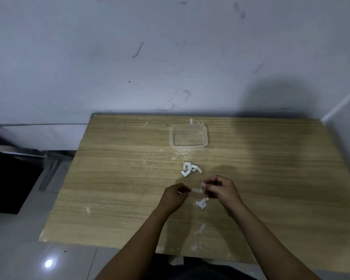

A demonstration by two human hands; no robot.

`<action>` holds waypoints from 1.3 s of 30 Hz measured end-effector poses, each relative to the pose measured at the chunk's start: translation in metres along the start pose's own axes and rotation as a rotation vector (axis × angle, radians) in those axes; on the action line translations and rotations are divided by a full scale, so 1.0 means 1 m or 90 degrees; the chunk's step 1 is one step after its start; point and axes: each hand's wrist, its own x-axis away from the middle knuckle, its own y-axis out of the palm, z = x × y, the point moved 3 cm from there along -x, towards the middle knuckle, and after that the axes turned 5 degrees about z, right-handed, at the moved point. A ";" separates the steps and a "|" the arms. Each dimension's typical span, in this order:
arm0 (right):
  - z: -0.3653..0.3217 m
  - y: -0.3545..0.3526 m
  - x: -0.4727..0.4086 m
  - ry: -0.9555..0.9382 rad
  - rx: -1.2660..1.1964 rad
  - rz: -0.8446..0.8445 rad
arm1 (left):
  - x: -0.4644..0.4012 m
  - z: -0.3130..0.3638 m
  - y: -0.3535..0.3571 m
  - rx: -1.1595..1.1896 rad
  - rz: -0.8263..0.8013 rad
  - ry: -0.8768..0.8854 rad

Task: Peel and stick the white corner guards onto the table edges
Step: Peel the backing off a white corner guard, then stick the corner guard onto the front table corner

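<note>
Over the middle of a wooden table (pixel 113 178), my left hand (pixel 175 196) and my right hand (pixel 220 188) hold one white corner guard (pixel 197 190) between them, each pinching an end. Its upright leg sits against my right fingertips. Another white guard (pixel 201 204) lies on the table just below my hands. A small pile of white guards (pixel 190 168) lies a little farther back. Whether any backing is peeled off is too small to tell.
A clear, shallow plastic container (pixel 189 136) stands near the table's far edge by the grey wall. White residue marks dot the tabletop (pixel 199 229). The left table edge borders a tiled floor and a dark cabinet (pixel 10 178).
</note>
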 end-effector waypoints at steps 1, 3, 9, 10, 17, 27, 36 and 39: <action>0.000 0.010 -0.001 0.000 0.007 -0.015 | 0.004 -0.002 -0.010 0.035 0.017 -0.012; -0.001 0.030 0.000 -0.002 0.022 -0.041 | 0.013 -0.007 -0.030 0.093 0.061 -0.019; -0.006 0.108 0.011 -0.008 0.047 -0.104 | 0.049 -0.031 -0.103 0.232 0.131 -0.005; -0.006 0.123 0.014 -0.008 0.047 -0.113 | 0.056 -0.037 -0.116 0.243 0.126 0.001; -0.005 0.229 0.060 0.004 0.018 -0.159 | 0.109 -0.093 -0.192 0.249 0.130 0.016; 0.021 0.370 0.128 -0.026 0.075 -0.210 | 0.175 -0.200 -0.279 0.282 0.242 -0.049; 0.051 0.417 0.153 0.034 0.165 -0.281 | 0.191 -0.258 -0.304 0.584 0.217 -0.209; 0.060 0.434 0.149 0.021 0.133 -0.303 | 0.191 -0.263 -0.309 0.621 0.191 -0.244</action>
